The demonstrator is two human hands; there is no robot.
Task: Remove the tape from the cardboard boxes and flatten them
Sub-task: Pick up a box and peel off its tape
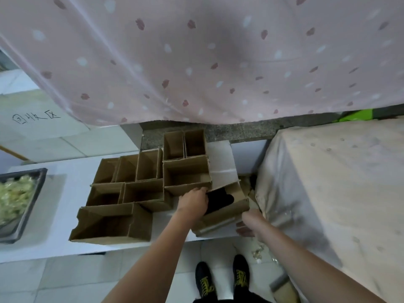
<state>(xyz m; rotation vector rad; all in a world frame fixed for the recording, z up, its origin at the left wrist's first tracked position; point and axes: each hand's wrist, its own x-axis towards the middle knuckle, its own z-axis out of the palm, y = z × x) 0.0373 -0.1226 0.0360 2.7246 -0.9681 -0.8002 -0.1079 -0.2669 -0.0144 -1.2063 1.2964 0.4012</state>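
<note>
Both hands held one box (227, 212) at the right end of the white desk (72, 248). Left hand (193, 201) curled over its open top rim, fingers inside; right hand (249, 224) gripped its near right corner, by a clear tape (216, 225) strip. Other open boxes (135, 189) stood just left of it, beside a black tray (24, 206).

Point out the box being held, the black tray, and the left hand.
held box (227, 212), head view, front wall
black tray (32, 193), head view, right rim
left hand (193, 200), head view, back of hand
</note>
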